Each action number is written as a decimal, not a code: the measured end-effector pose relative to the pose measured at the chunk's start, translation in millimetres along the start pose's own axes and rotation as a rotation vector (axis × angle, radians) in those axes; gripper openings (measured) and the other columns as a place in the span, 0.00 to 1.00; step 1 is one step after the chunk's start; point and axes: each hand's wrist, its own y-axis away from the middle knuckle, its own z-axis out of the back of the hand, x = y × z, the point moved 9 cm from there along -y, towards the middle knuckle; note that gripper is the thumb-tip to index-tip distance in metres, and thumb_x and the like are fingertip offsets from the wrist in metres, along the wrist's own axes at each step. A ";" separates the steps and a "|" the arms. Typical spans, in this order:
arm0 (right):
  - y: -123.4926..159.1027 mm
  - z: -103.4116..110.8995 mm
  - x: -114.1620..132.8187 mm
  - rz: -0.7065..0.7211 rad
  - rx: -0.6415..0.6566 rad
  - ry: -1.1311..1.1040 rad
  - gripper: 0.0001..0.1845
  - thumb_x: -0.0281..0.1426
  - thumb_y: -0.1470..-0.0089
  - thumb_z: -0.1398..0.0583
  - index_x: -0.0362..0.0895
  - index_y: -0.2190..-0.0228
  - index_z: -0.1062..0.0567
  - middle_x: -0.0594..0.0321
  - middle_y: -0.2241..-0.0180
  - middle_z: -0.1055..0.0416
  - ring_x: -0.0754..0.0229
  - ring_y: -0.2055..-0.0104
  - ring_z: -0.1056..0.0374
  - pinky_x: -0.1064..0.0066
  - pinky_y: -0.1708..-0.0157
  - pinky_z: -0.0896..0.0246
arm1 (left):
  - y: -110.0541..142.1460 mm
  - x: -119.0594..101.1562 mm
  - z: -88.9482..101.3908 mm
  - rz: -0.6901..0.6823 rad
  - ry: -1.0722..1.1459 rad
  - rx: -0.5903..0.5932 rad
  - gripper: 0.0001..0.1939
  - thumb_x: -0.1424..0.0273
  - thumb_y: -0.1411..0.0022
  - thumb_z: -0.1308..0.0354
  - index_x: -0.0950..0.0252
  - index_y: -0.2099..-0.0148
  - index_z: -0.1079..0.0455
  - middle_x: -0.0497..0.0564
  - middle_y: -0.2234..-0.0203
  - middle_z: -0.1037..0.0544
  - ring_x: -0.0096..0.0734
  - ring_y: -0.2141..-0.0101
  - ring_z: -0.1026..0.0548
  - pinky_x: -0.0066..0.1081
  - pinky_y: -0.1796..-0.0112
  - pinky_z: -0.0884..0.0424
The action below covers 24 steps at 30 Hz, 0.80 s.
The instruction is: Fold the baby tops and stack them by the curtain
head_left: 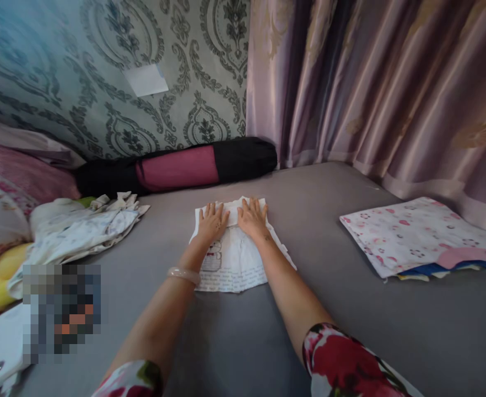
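A small white garment (243,264) with a printed picture and rows of lettering near its lower edge lies flat on the grey bed sheet (230,342). My left hand (213,221) rests palm down on its upper left part, fingers spread. On the upper right part lies my right hand (252,218), also flat with the fingers apart. Both hands press on the cloth without gripping it. The hands and forearms cover part of the print and the garment's sides, so its exact kind is hard to tell.
At right lies a stack of folded cloths (416,237), a heart-and-flower print on top. Crumpled light clothes (90,226) and a yellow plush-looking thing (3,275) are at left. A black and pink long bag (177,168) lies along the wall, beside a mauve curtain (329,77).
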 end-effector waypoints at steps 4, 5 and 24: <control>0.3 -2.5 -15.3 -0.069 -0.010 0.053 0.30 0.40 0.33 0.57 0.40 0.36 0.42 0.45 0.32 0.54 0.45 0.29 0.64 0.45 0.36 0.67 | 3.5 -12.2 -10.9 0.013 0.028 0.039 0.32 0.54 0.30 0.68 0.61 0.31 0.46 0.59 0.32 0.47 0.51 0.33 0.51 0.55 0.38 0.53; 0.1 -5.0 -17.1 -0.073 0.003 0.060 0.31 0.40 0.33 0.57 0.39 0.36 0.42 0.45 0.32 0.54 0.45 0.30 0.64 0.45 0.36 0.66 | 3.9 -12.3 -12.1 0.018 0.032 0.034 0.32 0.53 0.30 0.67 0.60 0.31 0.45 0.59 0.32 0.47 0.52 0.33 0.51 0.56 0.38 0.53; 10.9 -19.6 32.1 0.142 0.049 0.037 0.29 0.40 0.33 0.57 0.45 0.36 0.42 0.52 0.31 0.55 0.49 0.30 0.62 0.47 0.35 0.70 | 12.7 15.9 -7.6 0.050 -0.014 -0.033 0.31 0.57 0.29 0.67 0.68 0.32 0.46 0.63 0.33 0.45 0.49 0.33 0.50 0.52 0.37 0.52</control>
